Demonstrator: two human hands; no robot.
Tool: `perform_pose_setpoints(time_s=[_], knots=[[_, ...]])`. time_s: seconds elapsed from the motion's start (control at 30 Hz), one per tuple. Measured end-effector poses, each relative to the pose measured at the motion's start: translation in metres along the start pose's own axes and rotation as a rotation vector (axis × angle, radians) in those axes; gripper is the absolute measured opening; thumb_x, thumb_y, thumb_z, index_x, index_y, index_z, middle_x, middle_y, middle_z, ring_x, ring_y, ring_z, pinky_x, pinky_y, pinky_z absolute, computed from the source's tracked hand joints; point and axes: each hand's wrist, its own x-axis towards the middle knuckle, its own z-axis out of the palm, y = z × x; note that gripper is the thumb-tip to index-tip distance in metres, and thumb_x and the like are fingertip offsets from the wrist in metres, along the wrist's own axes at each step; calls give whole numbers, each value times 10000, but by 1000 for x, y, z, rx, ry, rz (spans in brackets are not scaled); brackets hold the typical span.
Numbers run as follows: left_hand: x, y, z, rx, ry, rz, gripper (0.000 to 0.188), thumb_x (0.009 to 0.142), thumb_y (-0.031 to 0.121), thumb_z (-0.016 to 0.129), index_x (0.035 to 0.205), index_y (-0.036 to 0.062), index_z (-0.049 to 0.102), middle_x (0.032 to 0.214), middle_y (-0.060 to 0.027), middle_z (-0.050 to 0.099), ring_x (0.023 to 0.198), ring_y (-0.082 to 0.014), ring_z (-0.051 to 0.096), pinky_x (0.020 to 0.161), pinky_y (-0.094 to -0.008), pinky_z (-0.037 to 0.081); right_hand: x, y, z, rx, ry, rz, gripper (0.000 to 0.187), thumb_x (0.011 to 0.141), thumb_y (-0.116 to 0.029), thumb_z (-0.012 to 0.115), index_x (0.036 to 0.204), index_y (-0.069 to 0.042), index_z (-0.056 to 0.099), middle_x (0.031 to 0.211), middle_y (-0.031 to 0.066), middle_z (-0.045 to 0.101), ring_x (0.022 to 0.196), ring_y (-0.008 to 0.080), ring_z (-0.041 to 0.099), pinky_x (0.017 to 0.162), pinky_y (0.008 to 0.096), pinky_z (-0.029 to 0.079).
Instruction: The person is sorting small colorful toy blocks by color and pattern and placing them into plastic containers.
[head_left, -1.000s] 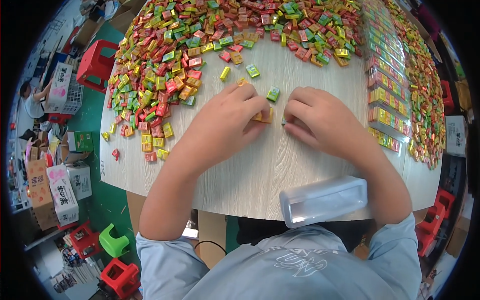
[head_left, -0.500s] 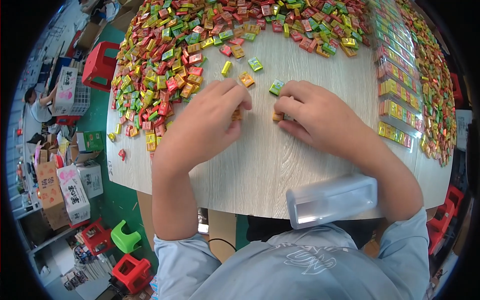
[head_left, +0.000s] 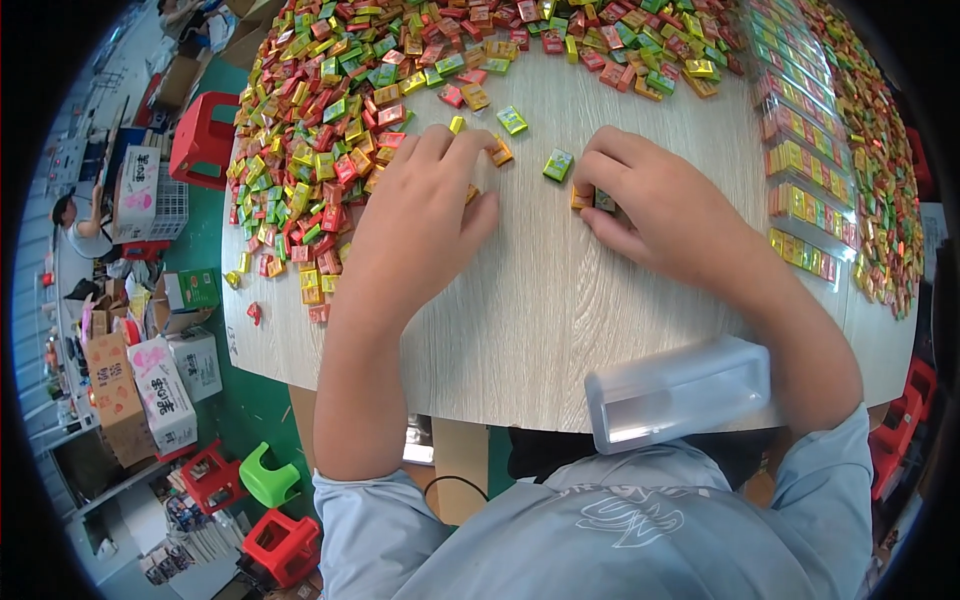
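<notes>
My left hand (head_left: pixel 425 205) is at the left-centre of the table, its fingers curled. A small orange box (head_left: pixel 472 193) shows partly between its index finger and thumb. The index fingertip touches another small orange box (head_left: pixel 502 152) lying on the table. My right hand (head_left: pixel 650 200) pinches a small orange box (head_left: pixel 580 198) with a greenish box (head_left: pixel 604 200) beside it, both partly covered by fingers. Between the hands lies a green box (head_left: pixel 558 165), and farther off another green box (head_left: pixel 512 121). A yellow box (head_left: pixel 457 125) sits just beyond my left knuckles.
Heaps of small red, green, yellow and orange boxes (head_left: pixel 330 110) cover the left and far table. Clear plastic trays (head_left: pixel 805 200) filled with boxes line the right. A clear, empty plastic container (head_left: pixel 680 392) lies at the front edge. Stools (head_left: pixel 268 478) and cartons (head_left: pixel 160 390) stand left; a person works beyond.
My left hand has moved forward, its index finger reaching the loose orange box. My right hand has shifted slightly right and forward with its boxes. The whole view has shifted a little.
</notes>
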Motion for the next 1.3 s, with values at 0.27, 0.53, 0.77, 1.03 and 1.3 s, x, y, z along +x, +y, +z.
perform_pose_setpoints(time_s=[0.27,0.53,0.77,1.03,1.3], knots=[[-2,4,-4,-65,-44,-4,341,915,140,765,1224,65,642,1037,-122,599,970,-311,628,869,-420,520,5,1,7,-54,127,71,347,912,-141,740,1228,-50,629,1117,155,605,1007,363,637,874,432,531],[-3,10,-2,-144,-71,37,313,907,77,756,1199,52,647,1062,-148,611,1011,-338,635,865,-423,532,13,-3,12,-136,77,82,392,919,-212,765,1273,-78,662,1117,142,610,1029,351,636,884,435,525],[-2,8,-1,-248,-116,13,366,884,59,790,1216,29,638,1067,-129,620,947,-294,667,844,-392,551,9,7,10,-50,29,5,335,903,-165,767,1217,-78,690,1106,134,618,1050,346,626,896,442,516],[4,7,3,-222,-104,2,331,872,63,808,1170,13,674,1025,-109,628,917,-250,675,822,-367,555,10,7,13,-70,114,-26,360,891,-141,762,1226,-55,661,1129,143,624,1059,358,623,924,450,508],[1,20,2,-213,-109,60,305,871,81,803,1147,29,685,990,-114,626,902,-278,663,826,-393,545,-1,-1,-10,-64,-100,2,351,915,-201,749,1214,-44,652,1145,152,622,1043,375,639,898,457,520]])
